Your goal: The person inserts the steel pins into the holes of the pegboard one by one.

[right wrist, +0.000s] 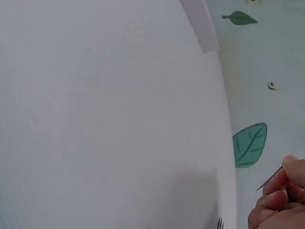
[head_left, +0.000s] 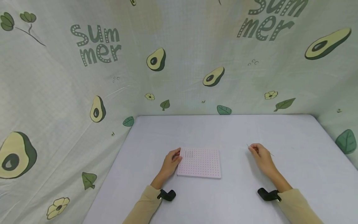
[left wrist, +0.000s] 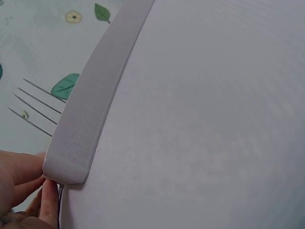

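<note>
A pale pink board (head_left: pixel 199 168) with rows of small holes lies flat on the table. Several thin dark metal pins (head_left: pixel 188 154) stand in a row near its far left corner; in the left wrist view these pins (left wrist: pixel 35 90) rise side by side from the board. My left hand (head_left: pixel 169 162) holds the board's left edge with thumb and fingers by that corner. Well to the right, raised over the table, my right hand (head_left: pixel 262 158) pinches one slender metal pin (right wrist: pixel 269 178) between thumb and forefinger, its other fingers curled. More fine tips (right wrist: pixel 220 223) show below that hand.
The white table (head_left: pixel 232 199) ends at a far edge, against a hanging cloth (head_left: pixel 181 40) printed with avocados and leaves. Black wrist cameras (head_left: pixel 167 195) sit at both sleeve cuffs.
</note>
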Available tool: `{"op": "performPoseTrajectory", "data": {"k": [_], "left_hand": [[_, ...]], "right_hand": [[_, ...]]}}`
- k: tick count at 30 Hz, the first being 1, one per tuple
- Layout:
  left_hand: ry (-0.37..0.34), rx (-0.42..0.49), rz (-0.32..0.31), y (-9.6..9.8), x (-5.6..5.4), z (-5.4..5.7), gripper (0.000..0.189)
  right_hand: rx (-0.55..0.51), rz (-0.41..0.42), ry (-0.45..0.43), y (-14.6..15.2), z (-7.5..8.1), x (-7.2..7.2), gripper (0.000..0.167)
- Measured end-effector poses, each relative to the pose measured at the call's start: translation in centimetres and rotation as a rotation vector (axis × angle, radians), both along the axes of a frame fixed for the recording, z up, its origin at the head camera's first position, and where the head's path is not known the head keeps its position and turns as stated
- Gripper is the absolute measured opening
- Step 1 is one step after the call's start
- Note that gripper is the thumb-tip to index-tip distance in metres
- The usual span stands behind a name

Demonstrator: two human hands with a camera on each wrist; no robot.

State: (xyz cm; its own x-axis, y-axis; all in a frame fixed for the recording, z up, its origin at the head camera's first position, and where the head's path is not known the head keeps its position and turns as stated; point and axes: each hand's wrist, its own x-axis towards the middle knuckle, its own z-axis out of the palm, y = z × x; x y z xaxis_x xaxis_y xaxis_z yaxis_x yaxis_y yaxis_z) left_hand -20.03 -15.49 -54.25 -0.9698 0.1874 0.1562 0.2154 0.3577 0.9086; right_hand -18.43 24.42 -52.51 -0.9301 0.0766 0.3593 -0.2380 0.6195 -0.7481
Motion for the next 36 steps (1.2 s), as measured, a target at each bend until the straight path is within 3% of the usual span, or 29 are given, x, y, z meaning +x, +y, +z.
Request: {"op": "performPoseTrajectory", "data": {"k": [4, 9, 18, 22, 31, 36], "left_hand": [[-0.001, 0.021, -0.013, -0.4, -0.4, -0.7, 0.046], [0.01, -0.001, -0.007, -0.3, -0.4, -0.6, 0.045], [-0.006, 0.031, -0.05, 0.3, 1.0, 2.7, 0.043], [-0.004, 0.029, -0.052, 0.3, 1.4, 3.3, 0.044], [-0.011, 0.021, -0.052, 0.2, 1.4, 3.2, 0.044], [-0.009, 0.022, -0.044, 0.1, 0.9, 2.2, 0.044]], "right_hand": [[-0.029, 0.035, 0.032, -0.8, 0.1, -0.3, 0.019], [-0.065, 0.066, 0.056, -2.1, 0.4, -0.7, 0.017], [-0.112, 0.113, 0.05, -5.0, 0.8, -1.7, 0.012], [-0.133, 0.145, 0.039, -6.3, 1.1, -2.3, 0.01], [-0.163, 0.231, -0.003, -9.5, 1.8, -3.1, 0.005], [-0.186, 0.276, -0.028, -11.3, 2.0, -3.4, 0.004]]}}
